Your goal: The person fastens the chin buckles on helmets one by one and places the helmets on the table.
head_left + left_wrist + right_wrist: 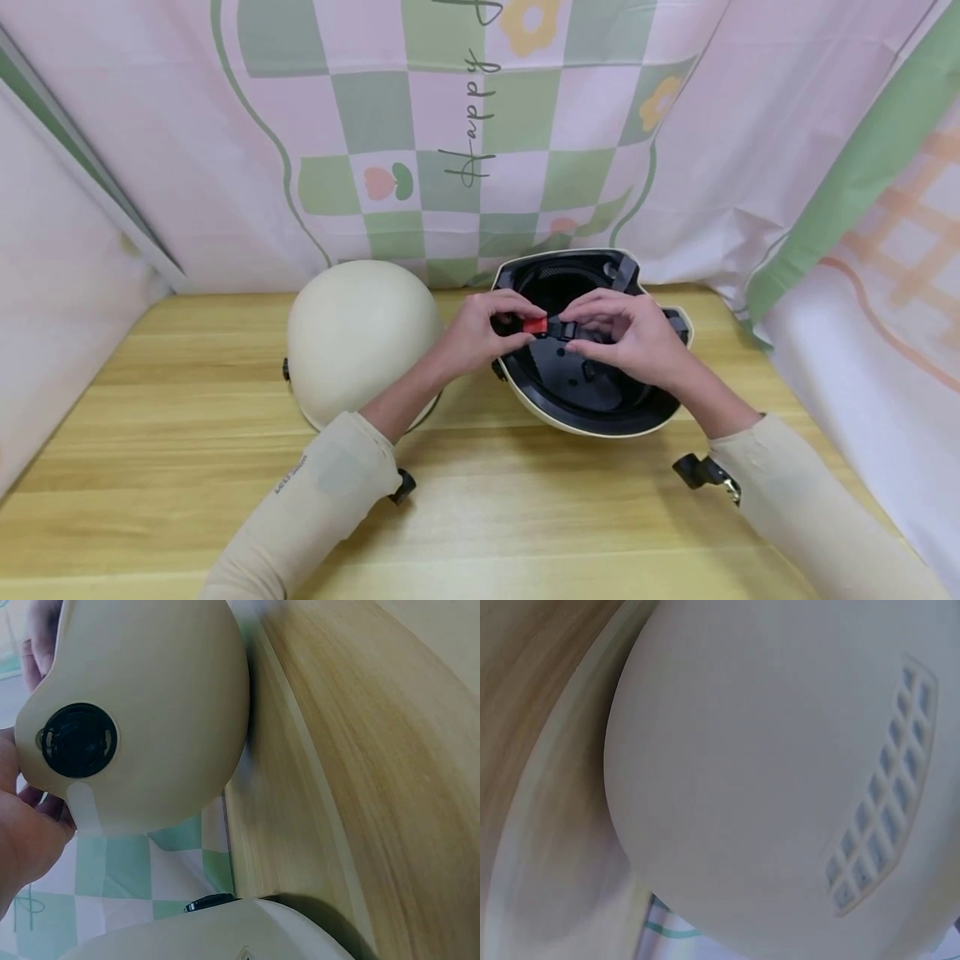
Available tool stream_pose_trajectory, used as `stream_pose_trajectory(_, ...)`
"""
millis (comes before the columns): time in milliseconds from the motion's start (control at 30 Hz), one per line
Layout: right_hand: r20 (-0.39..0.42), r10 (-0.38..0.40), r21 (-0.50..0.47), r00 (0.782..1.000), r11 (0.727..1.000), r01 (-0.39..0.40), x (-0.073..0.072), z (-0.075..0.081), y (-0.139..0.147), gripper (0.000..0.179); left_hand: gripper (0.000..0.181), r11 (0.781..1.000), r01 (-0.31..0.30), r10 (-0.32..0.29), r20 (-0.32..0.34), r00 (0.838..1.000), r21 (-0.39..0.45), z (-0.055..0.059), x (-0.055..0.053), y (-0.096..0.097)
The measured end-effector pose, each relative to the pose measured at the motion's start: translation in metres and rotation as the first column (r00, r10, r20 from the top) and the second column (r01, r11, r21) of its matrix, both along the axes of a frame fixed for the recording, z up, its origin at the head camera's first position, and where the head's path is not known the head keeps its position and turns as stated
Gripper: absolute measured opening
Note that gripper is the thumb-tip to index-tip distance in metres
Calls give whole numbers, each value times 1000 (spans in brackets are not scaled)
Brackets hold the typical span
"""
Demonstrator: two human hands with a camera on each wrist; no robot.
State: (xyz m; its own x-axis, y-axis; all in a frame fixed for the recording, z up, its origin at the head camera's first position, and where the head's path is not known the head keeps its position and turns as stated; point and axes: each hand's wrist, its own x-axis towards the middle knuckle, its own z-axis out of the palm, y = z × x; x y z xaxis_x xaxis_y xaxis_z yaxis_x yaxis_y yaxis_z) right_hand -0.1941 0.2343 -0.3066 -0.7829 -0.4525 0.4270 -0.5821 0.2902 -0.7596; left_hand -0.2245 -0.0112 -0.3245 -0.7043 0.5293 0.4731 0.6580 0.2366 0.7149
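Observation:
An upturned cream helmet (600, 429) rests on the table with its black lining facing up. Over its opening, my left hand (476, 333) pinches the red end of a strap buckle (535, 325) between thumb and fingers. My right hand (637, 337) pinches the black end of the buckle (562, 329) from the other side, and the two ends meet in the middle. In the left wrist view, the left hand (26, 840) is beside the helmet's rim, near a round black knob (80, 740). The right wrist view is filled by the helmet shell (757, 765) with a vent grille (885, 795); no hand shows there.
A second cream helmet (363, 333) sits dome up on the wooden table (187, 467), left of the upturned one and close to the left forearm. Printed cloth (517, 117) hangs behind and along both sides of the table.

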Motion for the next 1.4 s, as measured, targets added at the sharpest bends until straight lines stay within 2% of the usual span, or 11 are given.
stream_pose_trajectory(100,56,-35,-12,998,999,36,1,-1,1,31,26,1000,2,-2,5,1000,5,0,0,0)
stream_pose_trajectory(200,91,-106,-8,990,994,107,2,0,0,31,26,1000,10,-10,-3,1000,20,-1,0,0)
stream_pose_trajectory(333,73,-206,60,976,978,202,3,2,-1,27,25,999,16,-15,-15,1000,33,-2,-1,-1)
stream_pose_trajectory(467,25,-255,136,966,959,250,4,3,0,22,25,999,6,-6,4,1000,37,-2,0,0)
stream_pose_trajectory(567,2,-258,150,966,955,255,4,3,1,20,25,998,-1,-1,43,999,56,-2,0,0)
stream_pose_trajectory(767,3,-255,109,967,961,254,4,1,0,18,24,996,-6,-3,98,995,94,-3,-1,1)
stream_pose_trajectory(1000,48,-232,35,972,972,230,3,-1,-3,19,27,1000,-1,-1,57,998,31,-1,-2,-1)
stream_pose_trajectory(1167,74,-215,-4,974,977,215,2,-3,-3,20,24,999,-6,4,49,999,43,0,-2,-2)
stream_pose_trajectory(1400,109,-217,-7,970,976,219,1,-4,-3,20,22,999,-3,2,48,999,32,0,-3,-3)
